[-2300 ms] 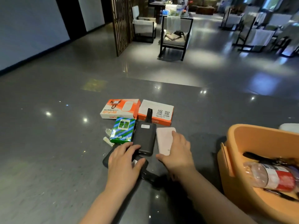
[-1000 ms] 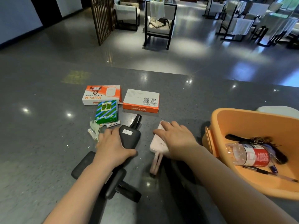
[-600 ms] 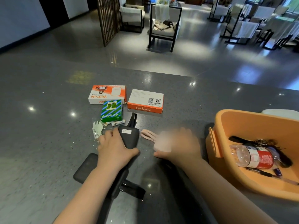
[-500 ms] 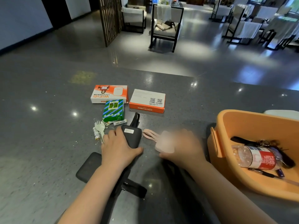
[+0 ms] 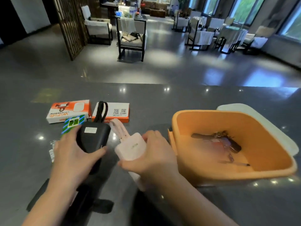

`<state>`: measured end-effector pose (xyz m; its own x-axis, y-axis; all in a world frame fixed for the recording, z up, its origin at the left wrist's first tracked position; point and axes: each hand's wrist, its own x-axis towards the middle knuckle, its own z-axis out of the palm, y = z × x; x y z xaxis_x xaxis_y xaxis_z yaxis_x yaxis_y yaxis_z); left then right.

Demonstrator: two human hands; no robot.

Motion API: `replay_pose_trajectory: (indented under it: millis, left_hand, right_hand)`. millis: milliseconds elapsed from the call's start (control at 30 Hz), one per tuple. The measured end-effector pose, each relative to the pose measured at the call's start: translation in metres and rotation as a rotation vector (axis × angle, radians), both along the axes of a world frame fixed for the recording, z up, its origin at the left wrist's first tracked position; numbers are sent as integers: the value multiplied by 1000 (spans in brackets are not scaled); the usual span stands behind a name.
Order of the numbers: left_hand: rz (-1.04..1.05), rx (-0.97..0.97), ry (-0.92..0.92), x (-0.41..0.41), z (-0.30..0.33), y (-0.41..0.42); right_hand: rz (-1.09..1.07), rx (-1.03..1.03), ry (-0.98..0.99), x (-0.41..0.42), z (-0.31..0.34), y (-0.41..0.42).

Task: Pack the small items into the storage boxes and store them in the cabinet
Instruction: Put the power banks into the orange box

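My left hand (image 5: 71,154) clasped the smooth black power bank (image 5: 93,137); my right hand (image 5: 153,155) gripped the rounded pink power bank (image 5: 130,148), left of the glossy orange tub (image 5: 211,172).

"WIFI6" upside down on orange-white box (image 5: 69,110); other print unreadable.

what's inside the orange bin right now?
The orange bin holds a blurred bottle with a red label, dark keys or a strap and a pen. Motion blur hides the details, and the near wall covers part of the floor.
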<state>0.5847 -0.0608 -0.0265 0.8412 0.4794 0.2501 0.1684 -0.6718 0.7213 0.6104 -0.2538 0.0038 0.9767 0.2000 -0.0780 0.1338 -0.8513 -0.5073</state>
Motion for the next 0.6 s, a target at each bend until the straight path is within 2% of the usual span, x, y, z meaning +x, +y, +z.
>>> replay_pose_trajectory:
  millis: [133, 233, 367, 433, 600]
  left_hand:
    - [-141, -63, -113, 7, 44, -43]
    - [-250, -66, -155, 16, 63, -85]
    - [-342, -131, -163, 24, 65, -138]
    - [-356, -134, -167, 27, 62, -160]
    - [-363, -109, -195, 30, 62, -194]
  right_hand:
    - [-43, 191, -230, -13, 61, -41]
    - [-64, 222, -302, -5, 96, -103]
    - [-93, 69, -188, 18, 105, -191]
    - [-32, -53, -102, 26, 91, -218]
    - [164, -183, 90, 49, 62, -238]
